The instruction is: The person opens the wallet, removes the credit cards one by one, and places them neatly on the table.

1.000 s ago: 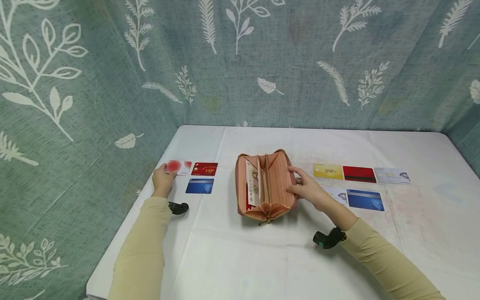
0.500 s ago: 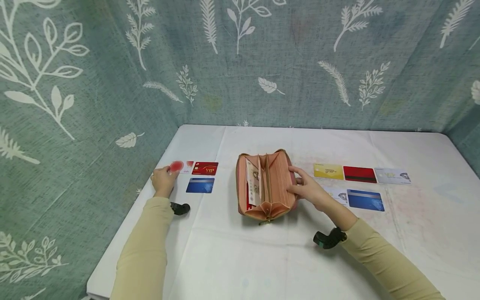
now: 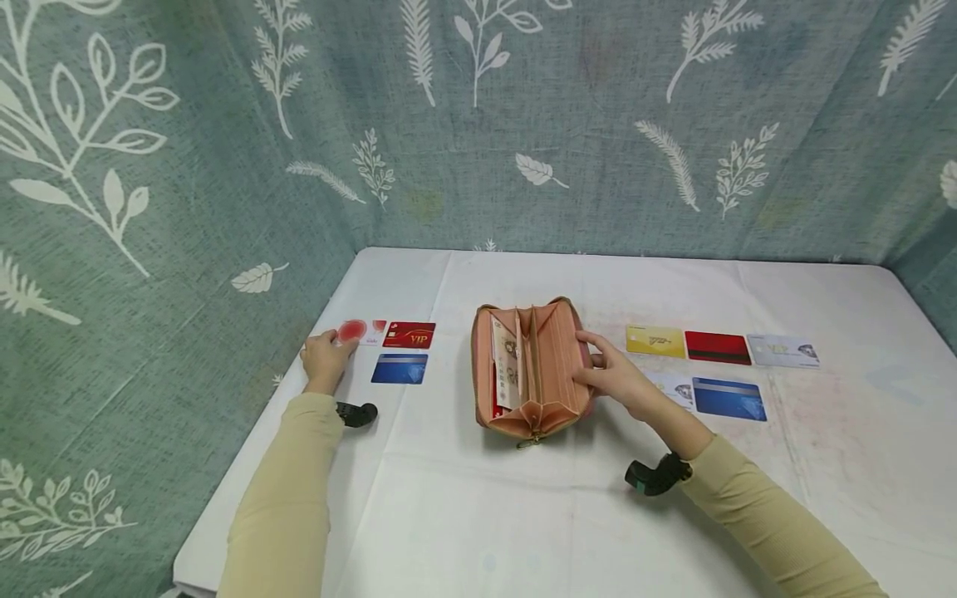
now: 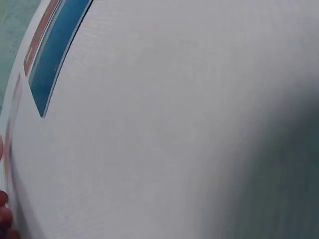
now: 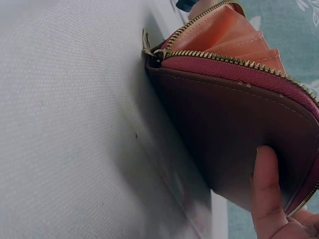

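At the table's left, my left hand (image 3: 325,363) pinches the left end of a white card with red circles (image 3: 368,332). That card lies beside a red VIP card (image 3: 409,335), above a blue card (image 3: 399,369). In the left wrist view only fingertips show at the left edge, with the blue card (image 4: 56,55) above them. My right hand (image 3: 616,378) grips the right side of an unzipped pink wallet (image 3: 557,365), which stands spread with its compartments facing up. A banknote (image 3: 505,365) and something red sit in its left compartment. One finger (image 5: 266,189) lies against the wallet's dark outer cover (image 5: 219,119).
Right of the wallet lie a yellow card (image 3: 655,341), a red card (image 3: 718,348) and a silver card (image 3: 783,350) in a row. Below them are a whitish card (image 3: 676,389), partly behind my right hand, and a blue card (image 3: 728,399). A patterned curtain (image 3: 598,191) borders the white table.
The white card with red circles has shifted slightly right, toward the red VIP card, with my left hand at it. My right hand and the wallet have stayed still.
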`<state>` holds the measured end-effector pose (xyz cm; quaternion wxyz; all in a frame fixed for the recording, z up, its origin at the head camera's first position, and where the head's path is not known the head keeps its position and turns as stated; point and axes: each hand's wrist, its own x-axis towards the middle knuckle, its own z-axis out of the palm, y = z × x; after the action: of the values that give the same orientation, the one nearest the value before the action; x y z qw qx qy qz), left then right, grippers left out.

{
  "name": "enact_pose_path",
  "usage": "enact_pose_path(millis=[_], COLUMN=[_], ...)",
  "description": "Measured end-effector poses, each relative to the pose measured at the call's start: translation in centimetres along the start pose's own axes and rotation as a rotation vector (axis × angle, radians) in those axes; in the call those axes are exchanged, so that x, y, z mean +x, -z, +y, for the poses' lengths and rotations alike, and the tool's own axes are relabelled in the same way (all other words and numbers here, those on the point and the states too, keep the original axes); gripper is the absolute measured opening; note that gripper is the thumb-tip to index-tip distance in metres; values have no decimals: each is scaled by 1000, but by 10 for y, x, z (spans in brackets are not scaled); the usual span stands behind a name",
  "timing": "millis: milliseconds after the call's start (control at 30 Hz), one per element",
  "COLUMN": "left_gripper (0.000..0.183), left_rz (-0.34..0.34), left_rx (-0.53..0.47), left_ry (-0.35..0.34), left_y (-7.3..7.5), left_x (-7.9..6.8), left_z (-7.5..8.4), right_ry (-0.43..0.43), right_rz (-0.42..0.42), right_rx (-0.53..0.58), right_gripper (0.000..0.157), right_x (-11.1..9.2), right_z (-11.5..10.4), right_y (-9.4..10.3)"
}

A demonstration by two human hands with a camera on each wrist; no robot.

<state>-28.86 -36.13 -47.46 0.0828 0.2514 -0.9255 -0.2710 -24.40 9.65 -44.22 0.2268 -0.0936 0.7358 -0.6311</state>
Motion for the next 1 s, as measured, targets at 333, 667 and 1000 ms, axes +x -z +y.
enact_pose_path(millis=[333,667,1000], left_gripper=[48,49,44], left_rz=[90,-66,-188], left_rx=[-82,-217,-303], left_ry=[-189,-228,-275], left_y=[25,22,21], left_x=[-6,-29,-61], left_z=[30,51,72], right_ry=[-12,-9,-10], right_rz=[11,16,8], right_rx=[-10,-5,-7], right_gripper=[67,68,68], right_x=[-2,-2,0], right_z=[-1,0,0], right_y=[-1,0,0])
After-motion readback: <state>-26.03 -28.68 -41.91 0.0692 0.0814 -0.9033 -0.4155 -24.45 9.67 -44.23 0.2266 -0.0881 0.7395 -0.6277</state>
